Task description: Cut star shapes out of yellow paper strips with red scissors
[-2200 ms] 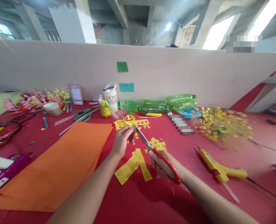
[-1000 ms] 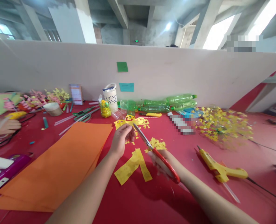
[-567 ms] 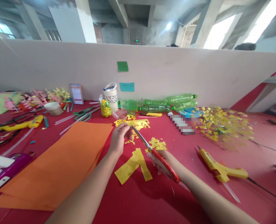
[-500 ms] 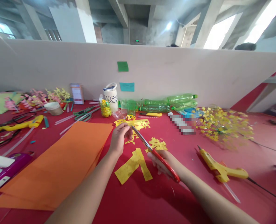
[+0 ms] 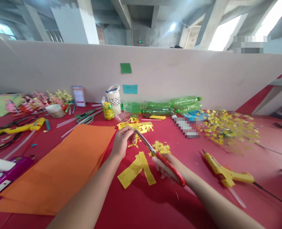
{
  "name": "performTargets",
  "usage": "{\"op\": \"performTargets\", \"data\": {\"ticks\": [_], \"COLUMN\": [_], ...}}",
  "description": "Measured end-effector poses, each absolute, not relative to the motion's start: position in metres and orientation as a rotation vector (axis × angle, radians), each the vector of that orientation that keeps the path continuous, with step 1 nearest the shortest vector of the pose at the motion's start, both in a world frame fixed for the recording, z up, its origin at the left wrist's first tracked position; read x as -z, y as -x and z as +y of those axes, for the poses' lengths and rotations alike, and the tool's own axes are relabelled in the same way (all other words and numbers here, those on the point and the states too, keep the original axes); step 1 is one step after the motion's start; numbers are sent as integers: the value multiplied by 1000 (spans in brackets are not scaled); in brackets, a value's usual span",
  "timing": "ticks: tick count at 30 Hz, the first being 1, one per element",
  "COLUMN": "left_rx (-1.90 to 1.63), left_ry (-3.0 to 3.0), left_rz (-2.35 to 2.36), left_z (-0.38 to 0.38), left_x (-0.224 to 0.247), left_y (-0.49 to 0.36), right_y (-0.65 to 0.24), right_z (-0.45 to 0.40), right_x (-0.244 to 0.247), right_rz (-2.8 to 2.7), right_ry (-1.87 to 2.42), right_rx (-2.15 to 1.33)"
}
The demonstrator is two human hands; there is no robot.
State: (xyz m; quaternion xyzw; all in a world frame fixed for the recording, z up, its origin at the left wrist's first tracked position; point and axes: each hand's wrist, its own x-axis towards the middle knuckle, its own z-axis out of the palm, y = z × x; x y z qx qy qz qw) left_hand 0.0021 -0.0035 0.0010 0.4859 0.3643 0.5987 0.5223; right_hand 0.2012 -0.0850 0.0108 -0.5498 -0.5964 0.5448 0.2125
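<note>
**A:** How far along are you, starting from what lies closest to you?

**B:** Nearest you on the red tabletop (image 5: 155,206) lies a yellow offcut (image 5: 136,169), a forked strip already trimmed away. Just past it, your right hand (image 5: 166,167) is wrapped around the red handles of the scissors (image 5: 160,157), whose blades slant up and left towards your other hand.

**A:** And the left?

**B:** Your left hand (image 5: 124,141) pinches a small yellow paper piece (image 5: 134,137) between thumb and fingertips, right at the blade tips. Whether the blades are biting it I cannot tell.

**A:** So what's done?

**B:** A little heap of cut yellow stars (image 5: 161,148) sits just beside the blades, and a far larger star pile (image 5: 229,128) lies well off to your right. I'd judge much of the cutting is behind you. The punched yellow sheet (image 5: 141,126) beyond your hands looks mostly used, while the orange paper (image 5: 59,168) to your left lies whole and uncut.
</note>
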Motion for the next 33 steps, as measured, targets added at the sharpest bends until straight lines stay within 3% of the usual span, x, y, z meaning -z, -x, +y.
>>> {"op": "performTargets", "data": {"ticks": [33], "left_rx": [-1419], "left_ry": [-1249], "left_rz": [867], "left_z": [2], "left_x": [3], "left_y": [6], "right_y": [-204], "right_z": [-81], "right_x": [-8], "right_rz": [-1667], "right_ry": [1602], "right_rx": [-1502]}}
